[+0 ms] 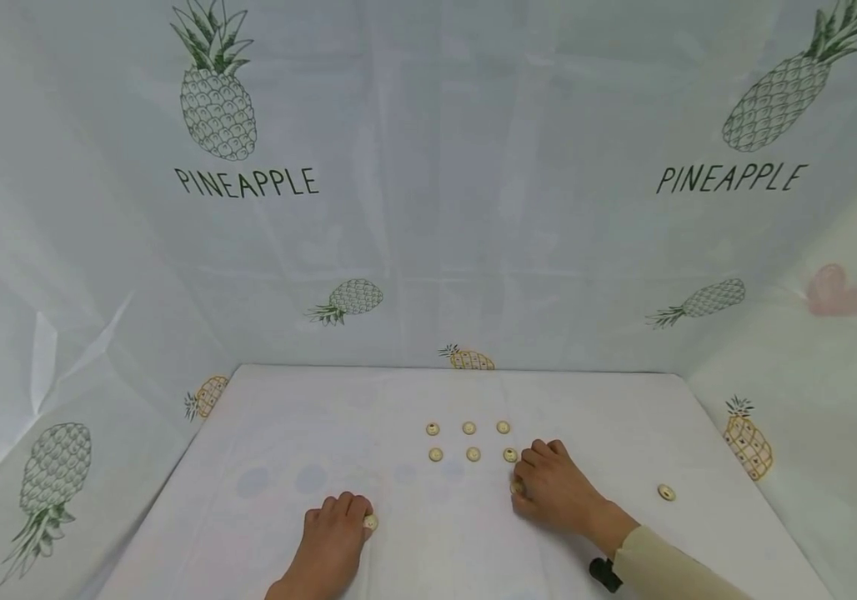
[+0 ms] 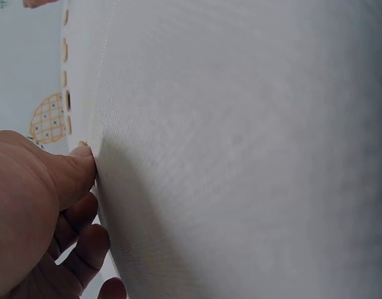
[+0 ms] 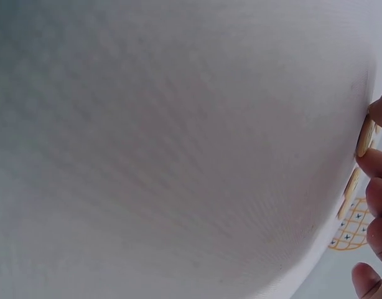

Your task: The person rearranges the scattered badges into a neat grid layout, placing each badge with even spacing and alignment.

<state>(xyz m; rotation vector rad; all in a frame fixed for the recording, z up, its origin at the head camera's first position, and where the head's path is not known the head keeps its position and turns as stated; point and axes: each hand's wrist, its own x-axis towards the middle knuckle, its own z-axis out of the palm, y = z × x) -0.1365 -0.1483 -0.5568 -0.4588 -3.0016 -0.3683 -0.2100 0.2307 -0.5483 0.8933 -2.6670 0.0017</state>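
Observation:
My left hand (image 1: 333, 533) is low on the white table, left of the middle. Its thumb and fingertips hold a small round pale wooden disc (image 1: 371, 522), mostly hidden behind the thumb in the left wrist view. Farther right, my right hand (image 1: 558, 487) pinches another such disc (image 3: 365, 135) on edge between thumb and index finger. This disc is just nearer to me than two rows of three similar discs. The far row's middle disc (image 1: 469, 427) lies flat, as does the near row's right disc (image 1: 509, 455), close to the right fingertips.
One more disc (image 1: 666, 492) lies alone on the right of the white table (image 1: 263, 433). Beside the right wrist, a black object (image 1: 605, 575) shows by the sleeve. White pineapple-printed sheets (image 1: 473, 208) rise behind the table and at both sides.

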